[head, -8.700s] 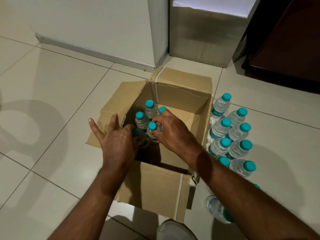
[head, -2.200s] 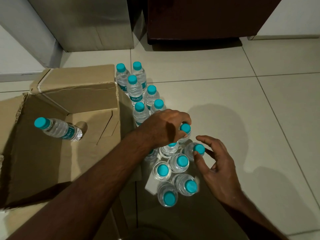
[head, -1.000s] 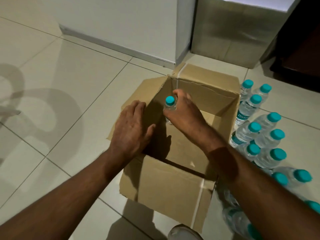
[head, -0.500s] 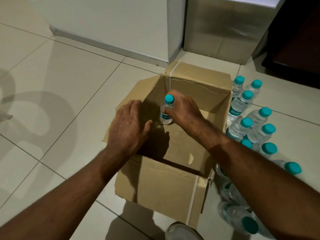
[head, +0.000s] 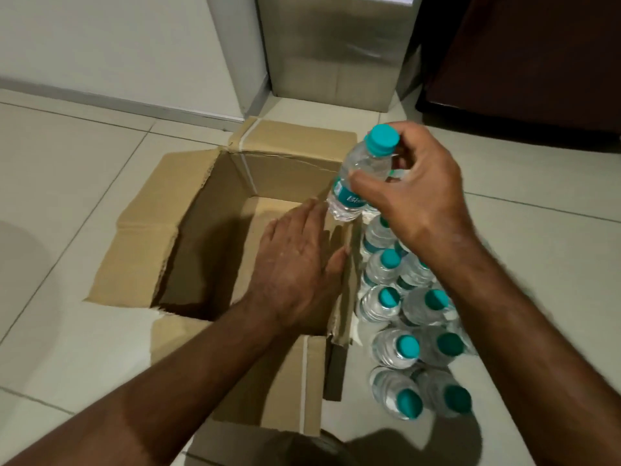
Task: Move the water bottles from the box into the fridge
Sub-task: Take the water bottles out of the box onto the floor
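So the right hand [head: 415, 200] has its fingers wrapped around the neck and shoulder of a small clear plastic water bottle with a teal cap [head: 361, 174], holding it tilted in the air right over the right edge of the open brown cardboard box [head: 268, 173]. The left hand [head: 295, 264] is flat with fingers together, palm down, over the box's right side, and I honestly can't tell if it's actually touching the cardboard or the bottle. The inside of the box looks bare as far as it shows, though one corner is in deep shadow. Just beside the box on the right there's a cluster of matching teal-capped bottles [head: 408, 317] standing upright on the pale tiled floor [head: 67, 196]. Further back, a grey metallic cabinet-looking thing [head: 332, 52] stands next to a dark brown one [head: 531, 55].
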Demonstrator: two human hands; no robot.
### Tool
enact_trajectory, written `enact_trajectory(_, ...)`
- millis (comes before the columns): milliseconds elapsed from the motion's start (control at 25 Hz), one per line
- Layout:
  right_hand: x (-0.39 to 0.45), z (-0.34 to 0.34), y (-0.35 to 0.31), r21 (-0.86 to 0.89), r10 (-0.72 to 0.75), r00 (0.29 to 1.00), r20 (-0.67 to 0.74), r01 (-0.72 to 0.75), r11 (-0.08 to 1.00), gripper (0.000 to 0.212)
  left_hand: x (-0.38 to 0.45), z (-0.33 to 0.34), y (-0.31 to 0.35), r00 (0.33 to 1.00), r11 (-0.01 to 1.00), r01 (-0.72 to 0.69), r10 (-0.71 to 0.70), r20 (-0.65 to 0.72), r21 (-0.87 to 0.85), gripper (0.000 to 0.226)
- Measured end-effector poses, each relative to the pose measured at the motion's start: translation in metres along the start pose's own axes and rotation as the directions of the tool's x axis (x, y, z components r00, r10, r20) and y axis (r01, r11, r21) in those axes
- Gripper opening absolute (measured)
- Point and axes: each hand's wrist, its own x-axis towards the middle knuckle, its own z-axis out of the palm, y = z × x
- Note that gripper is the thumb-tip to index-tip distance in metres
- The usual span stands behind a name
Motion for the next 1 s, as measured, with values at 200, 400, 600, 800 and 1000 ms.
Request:
enact_trajectory(200,-0.015,-0.071,0.017,-0.009,0.002,0.967,-0.256,-0.004,1.000,0.048,0.011,0.021,0.031,0.991,0.996,-0.082,0.084,0.107,-0.025,0.074)
enact_trajectory(400,-0.029,-0.108,0.052,-0.144,0.033,0.953,-0.303,-0.080,0.986,0.051,0.022,0.026,0.037,0.983,0.995,-0.098,0.103,0.151,-0.035,0.073)
enact_trajectory(600,-0.039,-0.103,0.105,-0.199,0.174,0.962,-0.210,-0.216,0.956,0.046,0.022,0.032,0.033,0.979,0.992,-0.127,0.127,0.160,-0.014,0.076)
enact_trajectory(800,-0.041,-0.087,0.135,-0.232,0.292,0.953,-0.084,-0.304,0.924,0.042,0.020,0.036,0.029,0.981,0.994,-0.107,0.111,0.156,-0.035,0.081)
enact_trajectory(1000,-0.035,-0.079,0.145,-0.250,0.361,0.932,-0.037,-0.358,0.900,0.040,0.019,0.036,0.028,0.981,0.995,-0.088,0.094,0.170,-0.042,0.083)
